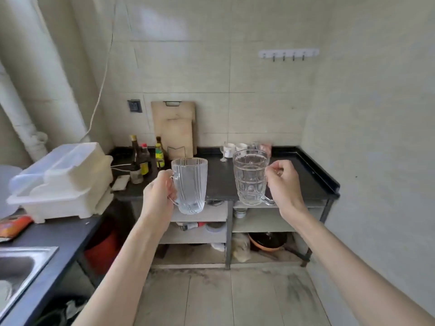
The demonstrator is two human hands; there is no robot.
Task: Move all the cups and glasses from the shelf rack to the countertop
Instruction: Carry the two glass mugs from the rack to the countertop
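Now gripping two glass mugs by their handles: ribbed mug (191,184) in left hand (158,192), dimpled mug (250,176) in right hand (283,182), above the countertop's (306,182) front edge.

the countertop (294,175) runs along the back wall. at its rear left stand bottles (143,156), with a cutting board (174,128) leaning on the wall just right of them. right of the board, cups (231,148) cluster at the rear. left of the bottles sits a dish rack box (66,180); a sink (21,267) lies nearer, at far left. shelves (261,222) sit under the countertop.
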